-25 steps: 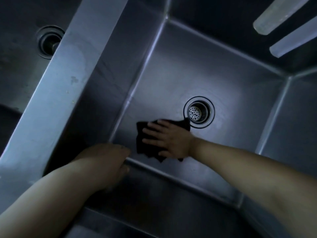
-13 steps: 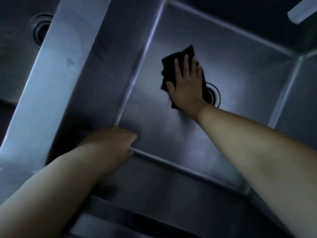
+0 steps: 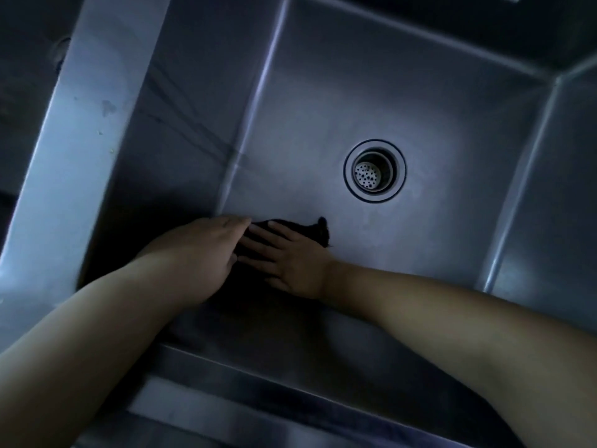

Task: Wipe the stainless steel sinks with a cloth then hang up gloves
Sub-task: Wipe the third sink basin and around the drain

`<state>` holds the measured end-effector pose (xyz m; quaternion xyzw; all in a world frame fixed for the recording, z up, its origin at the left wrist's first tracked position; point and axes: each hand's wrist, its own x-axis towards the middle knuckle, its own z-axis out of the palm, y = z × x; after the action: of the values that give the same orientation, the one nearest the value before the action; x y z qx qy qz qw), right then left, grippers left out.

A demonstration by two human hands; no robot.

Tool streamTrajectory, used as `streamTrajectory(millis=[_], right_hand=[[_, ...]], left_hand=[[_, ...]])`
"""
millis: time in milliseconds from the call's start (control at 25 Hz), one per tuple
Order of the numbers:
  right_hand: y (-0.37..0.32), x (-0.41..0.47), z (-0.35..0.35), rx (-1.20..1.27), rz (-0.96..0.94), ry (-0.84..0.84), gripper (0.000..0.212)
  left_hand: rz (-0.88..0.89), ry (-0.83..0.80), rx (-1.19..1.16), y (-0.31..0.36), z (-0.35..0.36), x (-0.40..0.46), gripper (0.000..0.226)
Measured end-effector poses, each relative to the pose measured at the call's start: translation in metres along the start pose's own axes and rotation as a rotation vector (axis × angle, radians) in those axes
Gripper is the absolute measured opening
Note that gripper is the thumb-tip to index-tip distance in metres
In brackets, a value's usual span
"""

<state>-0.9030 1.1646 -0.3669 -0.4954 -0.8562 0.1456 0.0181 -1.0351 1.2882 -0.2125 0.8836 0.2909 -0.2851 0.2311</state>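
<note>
My right hand (image 3: 292, 260) has dragged the dark cloth (image 3: 318, 232), flat-palmed, from beside the drain strainer (image 3: 374, 170) to lower centre, touching my relaxed left hand (image 3: 206, 250).

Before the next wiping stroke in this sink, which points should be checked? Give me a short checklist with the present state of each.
1. Cloth lies flat on the sink floor: ok.
2. Right hand presses the cloth with straight fingers: ok.
3. Left hand is beside the right hand at the near left corner, close to the cloth's path: not ok, if the stroke goes left.
4. Drain strainer is uncovered and seated: ok.
5. Sink floor free of loose objects: ok.
6. Floor already clean or wet: cannot tell, the light is dim.
</note>
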Motion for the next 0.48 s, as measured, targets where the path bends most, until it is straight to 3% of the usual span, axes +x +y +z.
streamTrajectory(millis=[280,480], right_hand=[[0.048,-0.167,-0.006,-0.122,0.036,-0.095,0.066],[0.061,-0.155,-0.008,-0.102,0.177,-0.074,0.068]], left_hand=[[0.156,0.046,0.276,0.016,-0.013,0.002,0.07],[0.205,0.169,0.283,0.044,-0.017,0.041,0.051]])
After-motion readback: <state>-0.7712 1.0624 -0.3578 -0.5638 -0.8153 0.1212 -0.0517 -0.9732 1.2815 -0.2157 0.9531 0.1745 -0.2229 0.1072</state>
